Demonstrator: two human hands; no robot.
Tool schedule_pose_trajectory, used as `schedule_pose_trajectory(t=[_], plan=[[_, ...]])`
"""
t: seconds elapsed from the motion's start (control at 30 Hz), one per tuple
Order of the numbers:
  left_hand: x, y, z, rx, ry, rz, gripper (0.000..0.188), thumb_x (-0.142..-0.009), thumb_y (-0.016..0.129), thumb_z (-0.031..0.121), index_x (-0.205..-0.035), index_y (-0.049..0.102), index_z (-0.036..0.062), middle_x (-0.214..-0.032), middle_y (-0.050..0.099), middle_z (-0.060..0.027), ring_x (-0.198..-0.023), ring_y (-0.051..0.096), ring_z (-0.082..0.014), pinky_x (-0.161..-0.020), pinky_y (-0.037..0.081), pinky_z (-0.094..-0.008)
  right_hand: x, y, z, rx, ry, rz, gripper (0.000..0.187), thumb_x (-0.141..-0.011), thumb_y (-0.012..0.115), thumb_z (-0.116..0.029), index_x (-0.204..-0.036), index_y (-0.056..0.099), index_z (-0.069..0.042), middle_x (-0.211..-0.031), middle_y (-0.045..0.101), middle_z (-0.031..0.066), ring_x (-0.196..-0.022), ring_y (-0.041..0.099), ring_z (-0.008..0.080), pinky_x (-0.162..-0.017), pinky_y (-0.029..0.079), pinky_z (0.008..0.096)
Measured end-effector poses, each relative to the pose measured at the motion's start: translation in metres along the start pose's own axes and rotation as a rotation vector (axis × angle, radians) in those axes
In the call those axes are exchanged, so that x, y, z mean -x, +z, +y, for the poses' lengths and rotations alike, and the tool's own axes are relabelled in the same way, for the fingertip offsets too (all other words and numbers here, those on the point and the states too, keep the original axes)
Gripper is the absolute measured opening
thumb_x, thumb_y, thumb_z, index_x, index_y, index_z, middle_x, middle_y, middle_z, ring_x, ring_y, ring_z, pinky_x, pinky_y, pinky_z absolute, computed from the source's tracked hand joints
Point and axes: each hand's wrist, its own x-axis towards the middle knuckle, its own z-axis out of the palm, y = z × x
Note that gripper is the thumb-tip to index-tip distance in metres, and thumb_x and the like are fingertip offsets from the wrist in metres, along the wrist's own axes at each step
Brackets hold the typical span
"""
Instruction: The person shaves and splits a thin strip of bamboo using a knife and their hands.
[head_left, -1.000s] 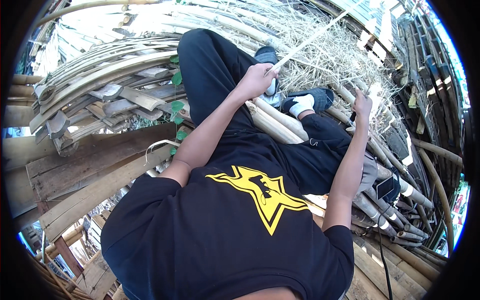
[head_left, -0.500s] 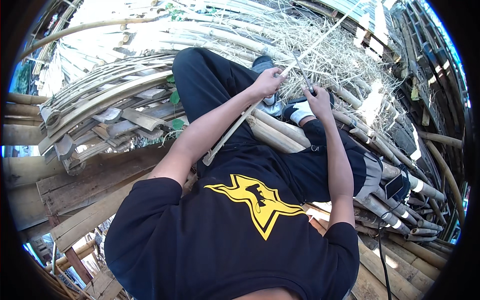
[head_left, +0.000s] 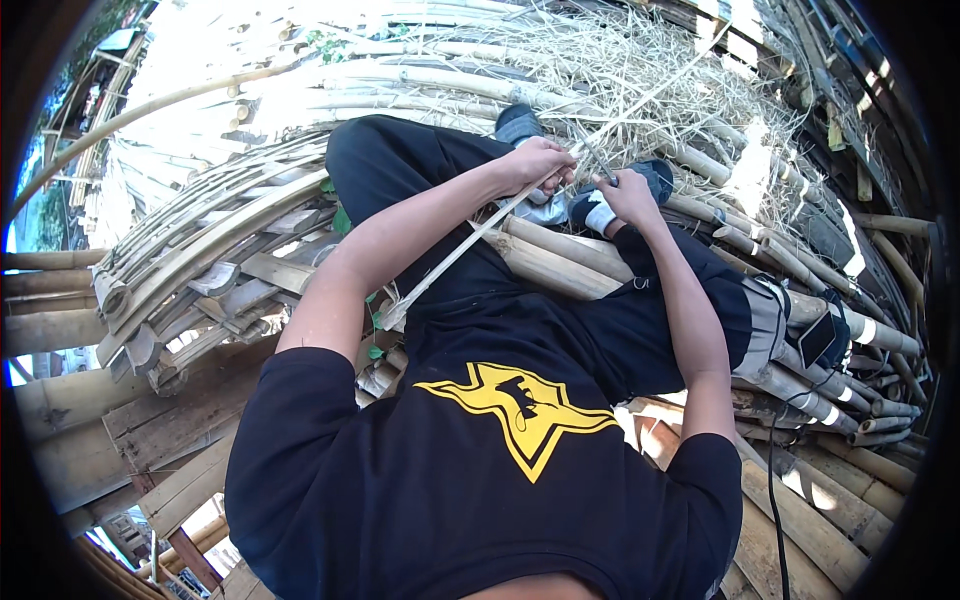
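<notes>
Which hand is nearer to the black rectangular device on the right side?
Right. In the picture, the right hand, gripping a knife, is up and to the left of the black rectangular device; the left hand, holding a bamboo strip, is farther left.

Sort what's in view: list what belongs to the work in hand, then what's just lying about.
In the work:
- long pale strip, held in the left hand
- narrow-bladed knife, held in the right hand

Apparently lying about:
- stack of split bamboo
- dark-screened device
- dry shavings, possibly waste from this work
</notes>
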Motion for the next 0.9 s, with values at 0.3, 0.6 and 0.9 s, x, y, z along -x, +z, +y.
schedule_pose_trajectory(t=[0.3,0.6,0.9], plan=[[-0.016,-0.001,-0.010,0.153,-0.157,-0.160,0.016,-0.098,0.044,0.021,-0.097,0.047,0.0052,-0.065,0.050,-0.0002,-0.037,0.031,-0.0045,-0.033,0.025,-0.0198,-0.001,0.001,0.006,0.035,0.078,-0.028,0.048,-0.084,0.059,-0.043,-0.082,0.066,0.004,-0.082,0.063,0.0280,-0.085,0.062,0.0416,-0.076,0.050,0.0459],[-0.016,0.018,-0.021,-0.003,-0.068,-0.060,0.025,-0.097,0.051,0.026,-0.106,0.049,0.0032,-0.055,0.027,0.0084,-0.040,0.023,-0.0031,-0.034,0.018,-0.0209,-0.004,0.003,-0.007,0.093,0.073,-0.046,0.042,-0.083,0.058,-0.035,-0.083,0.065,0.006,-0.083,0.064,0.0280,-0.085,0.063,0.0412,-0.078,0.051,0.0468],[-0.014,0.028,-0.020,-0.479,0.188,0.186,0.036,-0.092,0.055,0.028,-0.115,0.059,0.0007,-0.058,0.047,0.0014,-0.046,0.042,-0.0081,-0.044,0.034,-0.0244,-0.013,0.007,0.004,0.168,-0.009,0.172,0.030,-0.076,0.057,-0.023,-0.080,0.064,0.006,-0.082,0.063,0.0290,-0.082,0.063,0.0436,-0.075,0.051,0.0485]])
